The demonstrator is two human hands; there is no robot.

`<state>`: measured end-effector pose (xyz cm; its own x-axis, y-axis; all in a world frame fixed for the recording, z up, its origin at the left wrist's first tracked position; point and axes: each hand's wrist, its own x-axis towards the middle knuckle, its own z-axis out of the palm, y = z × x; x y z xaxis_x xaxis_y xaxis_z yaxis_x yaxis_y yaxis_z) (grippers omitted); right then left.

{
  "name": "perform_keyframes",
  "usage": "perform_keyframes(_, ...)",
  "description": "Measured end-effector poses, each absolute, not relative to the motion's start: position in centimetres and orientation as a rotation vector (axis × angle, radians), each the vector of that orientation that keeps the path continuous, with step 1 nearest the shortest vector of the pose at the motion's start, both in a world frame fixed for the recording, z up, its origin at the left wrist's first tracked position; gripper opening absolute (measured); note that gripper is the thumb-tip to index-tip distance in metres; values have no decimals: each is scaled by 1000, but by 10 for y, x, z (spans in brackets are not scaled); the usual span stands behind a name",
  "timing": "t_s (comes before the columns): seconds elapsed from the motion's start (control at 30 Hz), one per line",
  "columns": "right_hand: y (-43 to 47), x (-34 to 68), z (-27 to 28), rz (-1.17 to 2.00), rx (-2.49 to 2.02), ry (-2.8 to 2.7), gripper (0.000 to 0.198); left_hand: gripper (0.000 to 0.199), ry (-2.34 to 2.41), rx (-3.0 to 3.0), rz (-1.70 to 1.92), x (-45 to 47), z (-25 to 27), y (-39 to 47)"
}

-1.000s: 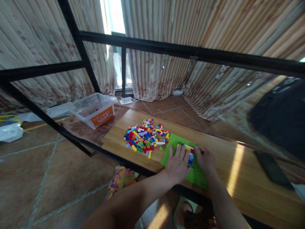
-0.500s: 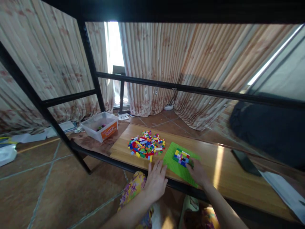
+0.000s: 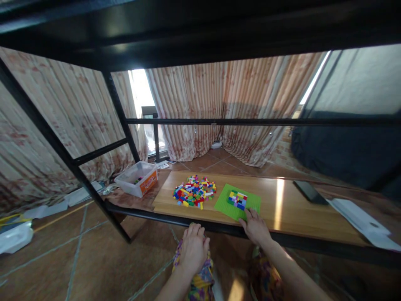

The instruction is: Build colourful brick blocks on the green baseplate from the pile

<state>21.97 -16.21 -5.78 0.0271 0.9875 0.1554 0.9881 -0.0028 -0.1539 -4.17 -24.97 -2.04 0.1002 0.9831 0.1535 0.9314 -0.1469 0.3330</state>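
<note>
On the wooden board lies a bright green baseplate (image 3: 224, 202) bearing a flat square of multicoloured building bricks (image 3: 238, 200). My right hand (image 3: 256, 228) is at the baseplate's near right corner, its fingers stretched out, thumb apart and nothing visible in it. Over my knee, just in front of the shelf's black edge bar, my left hand (image 3: 194, 246) is held palm down with fingers extended, holding nothing. A spread pile of loose small bricks (image 3: 193, 192) in many colours lies to the left of the baseplate.
A clear plastic box (image 3: 129, 186) with an orange label stands left of the wooden board (image 3: 272, 196). To the right lie a dark phone-like slab (image 3: 309, 192) and white papers (image 3: 360, 219). Black frame bars (image 3: 200, 121) cross behind, and a dark shelf (image 3: 200, 46) hangs overhead.
My right hand has drawn back from the brick square to the baseplate's near corner. My left hand has pulled back off the board's edge toward my knee. The view has tilted up.
</note>
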Motion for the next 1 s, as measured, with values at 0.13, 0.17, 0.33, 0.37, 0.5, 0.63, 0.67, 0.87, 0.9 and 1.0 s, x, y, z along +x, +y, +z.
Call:
perform_keyframes(0.13,-161,222,-48,54,-2112,-2101,56,36,1922,2250,498,-38,-19,-250)
perform_keyframes(0.17,-161,222,-45,77,-2121,-2108,56,36,1909,2267,501,-36,-19,-251)
perform_keyframes(0.33,-164,223,-34,158,-2116,-2108,55,35,1874,2310,495,-30,-19,-252)
perform_keyframes(0.37,-164,223,-33,156,-2103,-2099,55,35,1869,2317,492,-29,-18,-251)
perform_keyframes(0.5,-168,222,-34,149,-2085,-2055,54,35,1841,2366,501,-28,-16,-251)
perform_keyframes(0.63,-173,220,-36,149,-2091,-2032,55,35,1838,2390,502,-32,-15,-252)
perform_keyframes(0.67,-175,219,-37,142,-2092,-2030,55,35,1837,2390,502,-32,-15,-252)
perform_keyframes(0.87,-185,215,-42,26,-2055,-2019,58,35,1813,2405,485,-23,-14,-249)
perform_keyframes(0.9,-186,215,-43,15,-2047,-2019,58,35,1814,2400,465,-21,-16,-247)
perform_keyframes(1.0,-187,216,-46,3,-2032,-2021,58,34,1805,2357,386,-17,-26,-241)
